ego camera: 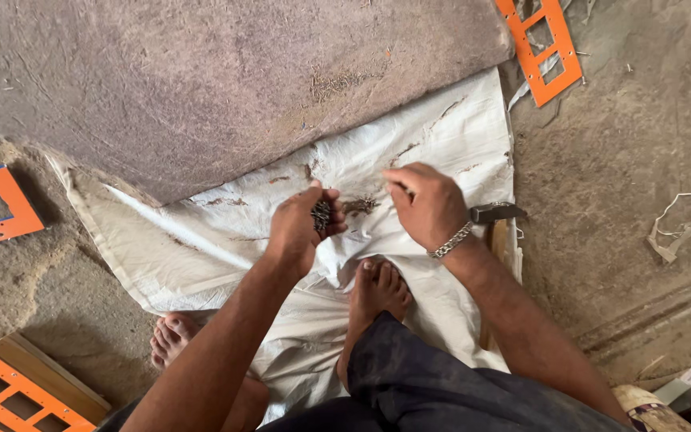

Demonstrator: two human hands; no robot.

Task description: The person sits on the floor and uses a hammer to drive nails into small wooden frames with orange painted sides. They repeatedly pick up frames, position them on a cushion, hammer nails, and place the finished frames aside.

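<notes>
I see L hand (301, 228) cupped round a bunch of small dark nails (321, 214), palm up so none spill. R hand (429, 204) pinches fingertips over white woven sack (441, 136); can't tell if holding one. Hammer (496, 213) beside R wrist.

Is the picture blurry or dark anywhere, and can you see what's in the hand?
Head view: soft, even daylight, no glare, only faint shadows under the arms. The left hand and the small dark nails it holds look fairly sharp; the right hand is slightly blurred at the fingertips. The edges bend a little from the wide lens.
</notes>
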